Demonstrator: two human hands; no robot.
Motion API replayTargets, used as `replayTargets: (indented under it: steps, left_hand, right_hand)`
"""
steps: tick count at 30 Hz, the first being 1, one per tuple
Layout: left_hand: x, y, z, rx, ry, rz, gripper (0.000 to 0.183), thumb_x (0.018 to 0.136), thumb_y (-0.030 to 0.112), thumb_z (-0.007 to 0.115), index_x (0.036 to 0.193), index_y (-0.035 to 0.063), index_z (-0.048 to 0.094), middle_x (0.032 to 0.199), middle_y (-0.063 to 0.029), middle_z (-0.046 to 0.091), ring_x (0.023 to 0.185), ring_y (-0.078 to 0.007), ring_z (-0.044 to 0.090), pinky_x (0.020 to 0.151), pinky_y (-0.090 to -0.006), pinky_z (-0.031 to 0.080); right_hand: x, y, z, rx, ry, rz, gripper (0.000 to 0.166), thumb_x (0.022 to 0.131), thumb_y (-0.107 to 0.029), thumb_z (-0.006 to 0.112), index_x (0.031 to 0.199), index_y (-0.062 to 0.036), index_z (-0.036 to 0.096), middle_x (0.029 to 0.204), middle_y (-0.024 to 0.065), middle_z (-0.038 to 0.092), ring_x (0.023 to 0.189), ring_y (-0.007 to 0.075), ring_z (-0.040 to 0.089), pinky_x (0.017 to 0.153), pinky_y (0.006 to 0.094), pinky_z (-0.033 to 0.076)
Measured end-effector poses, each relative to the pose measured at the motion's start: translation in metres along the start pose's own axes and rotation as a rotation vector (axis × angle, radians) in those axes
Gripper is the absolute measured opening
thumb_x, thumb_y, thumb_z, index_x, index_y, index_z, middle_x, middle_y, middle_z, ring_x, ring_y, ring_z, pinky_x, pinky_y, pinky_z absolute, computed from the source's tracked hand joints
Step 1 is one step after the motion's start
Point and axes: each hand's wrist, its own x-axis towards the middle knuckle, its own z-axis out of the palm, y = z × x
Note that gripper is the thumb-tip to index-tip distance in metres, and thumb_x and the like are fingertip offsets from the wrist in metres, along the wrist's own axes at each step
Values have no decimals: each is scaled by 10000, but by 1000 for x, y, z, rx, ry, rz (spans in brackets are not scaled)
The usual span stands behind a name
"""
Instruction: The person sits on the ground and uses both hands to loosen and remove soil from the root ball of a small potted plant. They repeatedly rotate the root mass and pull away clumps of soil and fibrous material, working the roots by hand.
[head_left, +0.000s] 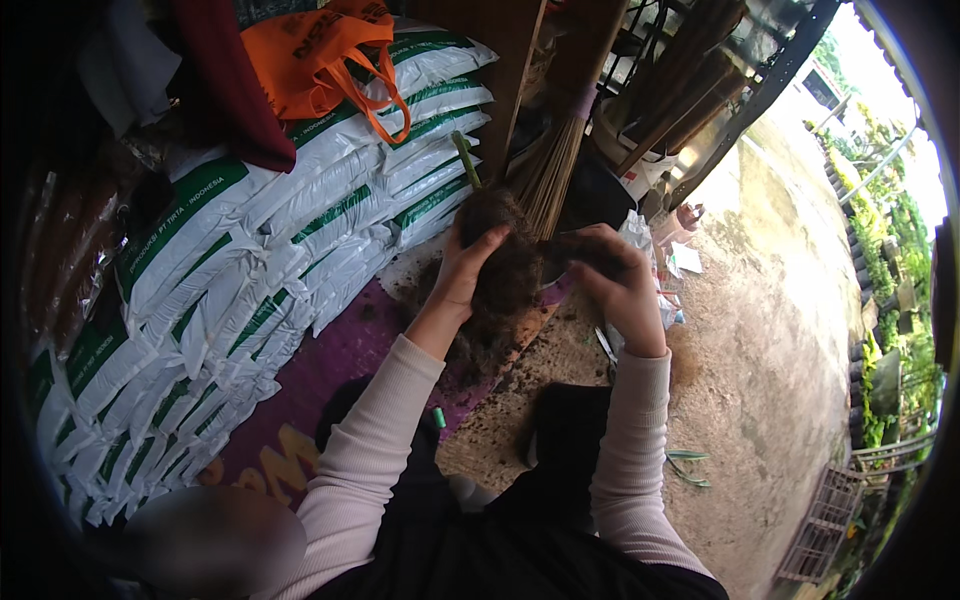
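Note:
My left hand (469, 266) is wrapped around a dark brown ball of fibre (510, 270), apparently coconut fibre or matted roots. A thick green stem (466, 159) sticks up from its top. Just right of the ball, my right hand (626, 289) grips a dark clump of similar fibre (596, 251) between thumb and fingers. Loose fibre and dark soil (480, 356) lie below on a purple printed sheet (341, 352). Near my right wrist, a metal blade (604, 345), perhaps of scissors, rests on the ground. My right fingertips are partly hidden by the clump.
Stacked white-and-green plastic sacks (300, 217) bearing writing rise on the left, with an orange bag (319, 60) on top. A stick broom (559, 165) and a white bucket (622, 142) stand ahead. Crumpled plastic (664, 274), cut leaves (686, 465) and a small green cylinder (439, 418) lie around.

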Motion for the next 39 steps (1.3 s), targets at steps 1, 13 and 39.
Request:
replayTargets:
  steps: [1, 13, 39]
  left_hand:
    - [-2, 1, 5, -21, -1, -23, 834, 749, 310, 742, 1400, 51, 289, 1269, -98, 469, 1156, -194, 481, 988, -335, 391]
    - [-10, 25, 16, 50, -258, -11, 919, 680, 112, 753, 1422, 59, 214, 1288, -95, 427, 1184, -204, 452, 1004, -344, 385]
    - [-10, 13, 11, -70, -130, 25, 775, 784, 111, 653, 1424, 35, 221, 1251, -126, 464, 1076, -175, 535, 919, -306, 454]
  right_hand:
    - [2, 9, 7, -101, -66, -78, 306, 720, 17, 671, 1024, 7, 639, 949, 65, 620, 908, 157, 608, 806, 263, 461]
    - [4, 22, 19, -58, 73, 113, 731, 702, -159, 784, 1312, -33, 401, 1176, 98, 513, 1161, 228, 473, 977, 342, 379]
    - [4, 23, 29, 162, -34, 230, 618, 815, -85, 636, 1366, -10, 366, 1276, 96, 494, 1182, 156, 456, 1003, 276, 349]
